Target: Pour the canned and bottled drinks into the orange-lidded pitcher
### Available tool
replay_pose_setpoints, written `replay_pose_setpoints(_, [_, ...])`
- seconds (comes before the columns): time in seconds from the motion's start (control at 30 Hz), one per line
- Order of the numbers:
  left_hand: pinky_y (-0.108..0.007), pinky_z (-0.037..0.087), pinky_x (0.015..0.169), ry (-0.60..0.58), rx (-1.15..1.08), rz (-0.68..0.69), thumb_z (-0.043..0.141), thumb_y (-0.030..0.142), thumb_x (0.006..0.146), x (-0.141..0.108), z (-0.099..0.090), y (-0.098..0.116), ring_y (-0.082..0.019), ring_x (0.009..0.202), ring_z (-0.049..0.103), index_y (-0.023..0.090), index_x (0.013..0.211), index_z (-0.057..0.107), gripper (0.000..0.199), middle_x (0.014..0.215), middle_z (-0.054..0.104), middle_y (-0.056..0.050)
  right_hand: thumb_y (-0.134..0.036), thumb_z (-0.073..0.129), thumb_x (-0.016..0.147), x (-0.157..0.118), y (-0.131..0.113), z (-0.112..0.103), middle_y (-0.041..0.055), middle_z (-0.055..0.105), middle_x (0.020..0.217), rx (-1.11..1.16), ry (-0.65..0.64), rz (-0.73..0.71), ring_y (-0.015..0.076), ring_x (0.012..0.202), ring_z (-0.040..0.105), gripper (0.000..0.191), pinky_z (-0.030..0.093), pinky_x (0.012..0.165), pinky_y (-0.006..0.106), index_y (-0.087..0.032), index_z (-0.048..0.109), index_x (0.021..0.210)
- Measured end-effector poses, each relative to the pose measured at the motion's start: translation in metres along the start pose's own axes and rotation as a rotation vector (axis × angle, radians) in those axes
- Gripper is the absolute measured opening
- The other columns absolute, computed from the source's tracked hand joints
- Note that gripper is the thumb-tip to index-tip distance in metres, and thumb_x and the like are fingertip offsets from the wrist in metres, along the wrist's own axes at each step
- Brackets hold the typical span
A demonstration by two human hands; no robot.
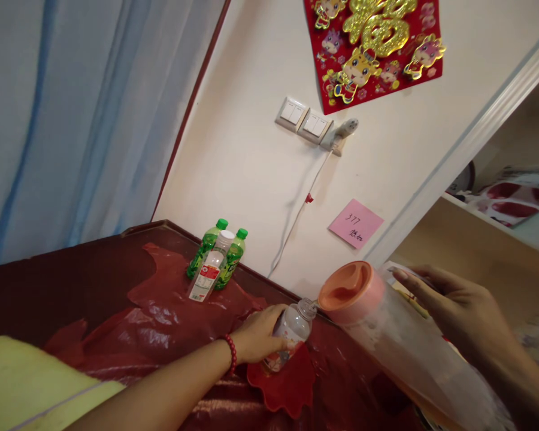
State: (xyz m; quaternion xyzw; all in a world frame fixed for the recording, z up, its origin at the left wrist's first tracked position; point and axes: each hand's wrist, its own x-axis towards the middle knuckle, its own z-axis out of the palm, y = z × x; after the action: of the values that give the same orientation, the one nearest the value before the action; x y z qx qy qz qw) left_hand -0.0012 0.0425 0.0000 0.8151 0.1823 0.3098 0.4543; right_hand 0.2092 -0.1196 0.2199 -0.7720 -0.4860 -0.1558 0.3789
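My left hand [263,332] is wrapped round a small clear bottle [295,323] with a patterned label and an uncapped mouth. This bottle stands upright over a red scalloped mat [284,386]. On the right, my right hand [462,311] is closed on a large cloudy plastic pitcher [413,353], though its handle is mostly hidden. The pitcher is tipped to the left, and the front edge of its orange lid [348,290] is right at the bottle's mouth. Whether liquid is running out is too small to tell.
Two green-capped bottles [234,257] and a clear white-capped bottle [210,266] stand on red plastic sheeting [161,299] over the dark table [9,299]. Behind is a wall with a hanging white cord [291,224] and a pink note [356,224]. Shelves [485,230] stand at right.
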Motion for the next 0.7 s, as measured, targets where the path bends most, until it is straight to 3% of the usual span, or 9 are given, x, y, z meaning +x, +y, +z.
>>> replay_pose_setpoints(0.37, [-0.034,0.051,0.094,-0.001,0.001,-0.013,0.076,0.033,0.075,-0.0007,-0.0017,0.0056,-0.030,0.115,0.066,0.026,0.126,0.064,0.053,0.128,0.071,-0.004,-0.090,0.065,0.059,0.0018,0.0026,0.0000,0.0030,0.071,0.083,-0.007,-0.004,0.007,0.0208,0.067,0.058,0.074,0.037,0.045,0.024,-0.027,0.080,0.094])
replay_pose_setpoints(0.5, [-0.035,0.051,0.094,-0.004,0.004,-0.020,0.076,0.033,0.075,-0.0009,-0.0022,0.0058,-0.031,0.116,0.066,0.026,0.126,0.064,0.053,0.128,0.071,-0.005,-0.091,0.064,0.058,0.0018,0.0027,0.0008,0.0022,0.068,0.075,-0.011,-0.018,0.031,0.0165,0.053,0.048,0.076,0.031,0.039,0.023,-0.027,0.079,0.096])
replay_pose_setpoints(0.7, [-0.035,0.050,0.096,0.004,0.002,-0.005,0.076,0.033,0.075,-0.0004,-0.0012,0.0020,-0.031,0.116,0.066,0.026,0.127,0.063,0.055,0.129,0.071,-0.005,-0.090,0.065,0.058,0.0012,0.0031,0.0005,0.0025,0.069,0.077,-0.007,-0.018,0.041,0.0147,0.049,0.044,0.076,0.032,0.038,0.024,-0.026,0.079,0.097])
